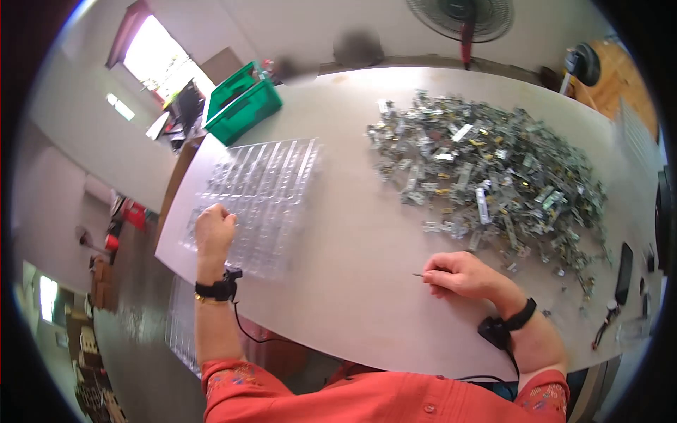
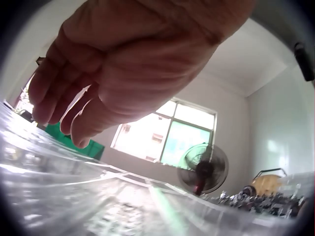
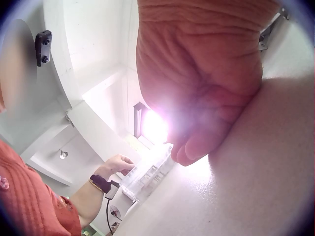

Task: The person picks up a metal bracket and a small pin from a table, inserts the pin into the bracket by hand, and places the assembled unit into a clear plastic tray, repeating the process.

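Right hand point(image 1: 462, 275): above the near part of the table point(image 1: 345, 211), right of the middle, fingers curled in, thumb and fingertips pinching a thin dark piece point(image 1: 417, 274). Free end of the piece points toward the table's left edge; long axis lies side to side, roughly level in the head view. Far end hidden within the fingers, so full length cannot be read.

Clear ribbed tray point(image 1: 300, 204): left part of table, beside the left edge. Ribs run from the near side toward the far edge, leaning slightly right at the far end. Small parts show in its left-hand rows.

Left hand point(image 1: 215, 229): over the tray's left side, fingers bent. Cannot tell whether anything sits between the fingertips.

Heap of small metal parts point(image 1: 486, 169): right half of table, spread from near the far edge to beyond the right hand. Green bin point(image 1: 247, 116): far-left corner.

By view: left wrist shows the left palm from below, fingers drooping over the tray, plus a window point(image 2: 165, 135) behind the fan point(image 2: 203, 168); head view shows that fan without this window. Right wrist shows the tray side-on; the thin dark piece cannot be made out there.
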Demonstrator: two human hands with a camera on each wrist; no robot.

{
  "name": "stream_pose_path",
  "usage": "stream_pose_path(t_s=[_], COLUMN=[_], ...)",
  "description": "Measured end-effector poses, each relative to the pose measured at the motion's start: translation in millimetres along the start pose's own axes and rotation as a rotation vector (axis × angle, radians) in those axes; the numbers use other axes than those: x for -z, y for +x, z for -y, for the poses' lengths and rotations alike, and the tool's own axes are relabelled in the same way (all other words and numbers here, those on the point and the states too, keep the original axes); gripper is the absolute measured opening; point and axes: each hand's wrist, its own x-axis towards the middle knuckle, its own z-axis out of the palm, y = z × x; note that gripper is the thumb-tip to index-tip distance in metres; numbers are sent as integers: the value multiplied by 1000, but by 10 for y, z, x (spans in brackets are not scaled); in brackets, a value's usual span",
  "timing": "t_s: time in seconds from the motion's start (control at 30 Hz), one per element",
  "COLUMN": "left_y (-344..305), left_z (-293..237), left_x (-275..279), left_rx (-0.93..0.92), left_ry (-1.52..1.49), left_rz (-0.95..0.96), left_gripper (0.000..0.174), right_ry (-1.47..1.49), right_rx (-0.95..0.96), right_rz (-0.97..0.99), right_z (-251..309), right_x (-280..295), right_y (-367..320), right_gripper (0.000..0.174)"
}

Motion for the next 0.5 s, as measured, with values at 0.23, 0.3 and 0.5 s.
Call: stream_pose_path(t_s=[0.23,0.3,0.5], left_y=[-370,-514,-888], left_z=[-1355,-1744,-2596], left_x=[421,451,321], left_rx=[-318,-557,-990], left_ry=[-538,-668,-904], left_rz=[106,235,700], left_gripper=[14,11,13], right_ry=[-17,-9,-164], right_rx=[30,38,129], right_rz=[60,59,233], right_z=[-4,-29,-88], right_x=[8,23,147], right_y=[-6,-22,-14], right_gripper=[21,21,21])
